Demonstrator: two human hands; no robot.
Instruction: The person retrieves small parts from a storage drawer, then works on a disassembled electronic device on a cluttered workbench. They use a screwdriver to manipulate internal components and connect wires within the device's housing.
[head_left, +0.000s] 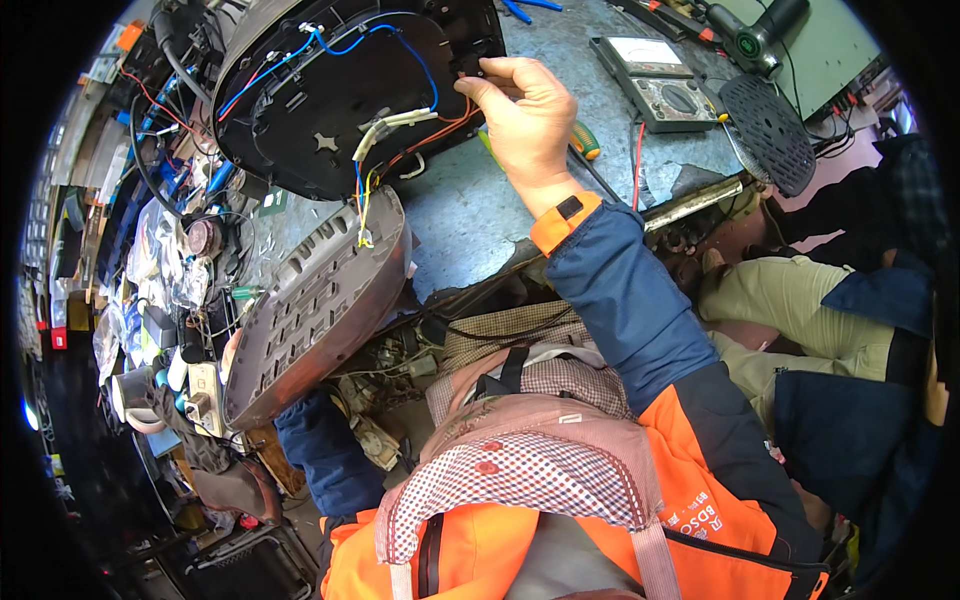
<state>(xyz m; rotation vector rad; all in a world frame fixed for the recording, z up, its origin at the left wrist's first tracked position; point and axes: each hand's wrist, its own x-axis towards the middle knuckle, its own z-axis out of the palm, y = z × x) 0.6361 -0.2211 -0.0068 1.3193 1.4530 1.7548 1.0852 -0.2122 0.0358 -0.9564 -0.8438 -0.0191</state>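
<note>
In front of me a large black plastic appliance housing (300, 127) stands tilted on the bench, its inside facing me. Blue wires (416, 60) run along its inner wall, and a white sleeved wire bundle (390, 127) crosses it. At the housing's right rim, my right hand (529, 112) pinches the end of a red wire (450, 131) between thumb and forefinger. A slotted grey plastic cover (322, 300) hangs below, joined by several coloured wires (364, 202). My left hand (229, 351) supports that cover from behind; only a bit of it shows at the left edge.
An analog multimeter (660, 86) lies on the blue-grey bench (472, 232), near a black perforated plate (769, 135). A screwdriver handle (585, 141) sits behind my right wrist. Tools, bags and cables clutter the left side. Another person's legs (795, 307) are at the right.
</note>
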